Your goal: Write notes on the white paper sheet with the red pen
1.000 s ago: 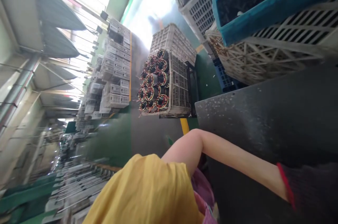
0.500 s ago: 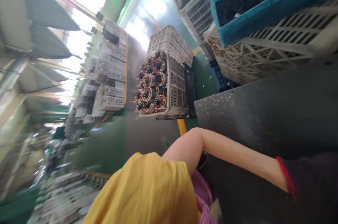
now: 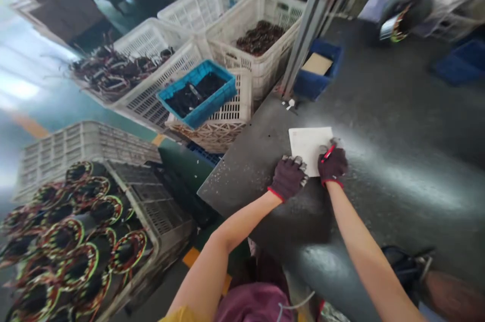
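A white sheet or pad of paper (image 3: 306, 146) lies on the dark metal tabletop (image 3: 250, 160). My left hand (image 3: 288, 177), in a dark glove with grey fingertips and a red cuff, rests flat at the paper's lower left edge with its fingers stretched out. At the right edge of the paper, my right hand (image 3: 334, 164), gloved alike, is closed around a red pen (image 3: 328, 153). The pen slants across the hand over the sheet. Any writing on the paper is too faint to read, apart from a small reddish mark at its upper left.
At the left, a crate (image 3: 162, 211) holds several wound stators (image 3: 62, 236). A blue tray (image 3: 197, 92) sits on a white crate beyond the table. Near the metal post (image 3: 306, 24) stands a dark blue bin (image 3: 316, 72). Across the table, a co-worker's gloved hand (image 3: 396, 1) is by a stator.
The view has swung from the aisle and stacked crates to the tabletop. Both hands, the paper and the red pen are now visible; before, only one bent arm with a red cuff showed.
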A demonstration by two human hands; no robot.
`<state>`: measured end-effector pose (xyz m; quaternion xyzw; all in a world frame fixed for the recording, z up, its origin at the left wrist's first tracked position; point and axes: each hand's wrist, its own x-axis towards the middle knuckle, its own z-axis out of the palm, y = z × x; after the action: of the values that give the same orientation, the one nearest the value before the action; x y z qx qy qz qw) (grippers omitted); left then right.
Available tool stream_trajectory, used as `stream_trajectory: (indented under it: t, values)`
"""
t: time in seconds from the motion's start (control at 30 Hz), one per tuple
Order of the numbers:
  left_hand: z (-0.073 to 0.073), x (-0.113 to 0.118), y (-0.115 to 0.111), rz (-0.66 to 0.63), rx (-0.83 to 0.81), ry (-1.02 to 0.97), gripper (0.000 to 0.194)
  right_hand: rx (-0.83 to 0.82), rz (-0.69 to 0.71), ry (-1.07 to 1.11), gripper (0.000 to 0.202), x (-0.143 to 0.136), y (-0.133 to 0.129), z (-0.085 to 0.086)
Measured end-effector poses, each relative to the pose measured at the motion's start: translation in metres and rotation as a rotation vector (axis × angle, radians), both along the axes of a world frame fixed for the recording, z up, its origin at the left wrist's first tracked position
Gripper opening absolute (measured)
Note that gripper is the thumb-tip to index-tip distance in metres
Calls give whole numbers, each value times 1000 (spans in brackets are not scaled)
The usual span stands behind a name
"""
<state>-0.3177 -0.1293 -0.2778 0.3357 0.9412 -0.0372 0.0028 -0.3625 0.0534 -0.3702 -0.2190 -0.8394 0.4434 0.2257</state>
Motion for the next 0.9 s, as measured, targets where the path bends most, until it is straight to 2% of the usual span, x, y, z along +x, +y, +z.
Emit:
stream_trajectory:
  t: [0.13,0.23,0.33,0.47,0.57,0.67,0.77,0.9]
  values:
    - [15,63,-21,6,-69,-91,53,-64,108,-117,67,82,-2,15]
    - [29,121,-39,10,-153,-187,58,-107,102,-160,65,155,-4,19]
    - [42,179,-54,12,-236,-285,67,-167,102,-213,65,228,-16,21]
    - [53,236,-67,-3,-337,-333,79,-321,25,-261,58,312,-38,21]
    - [52,259,-69,-59,-383,-274,86,-423,-37,-292,52,361,-46,23]
    - [49,268,-64,-100,-452,-234,91,-511,-73,-279,51,391,-50,28]
    - [50,273,-53,-79,-489,-213,84,-581,-78,-226,51,402,-52,36]
    - [52,280,-35,-41,-481,-166,83,-662,-79,-202,44,403,-48,44]
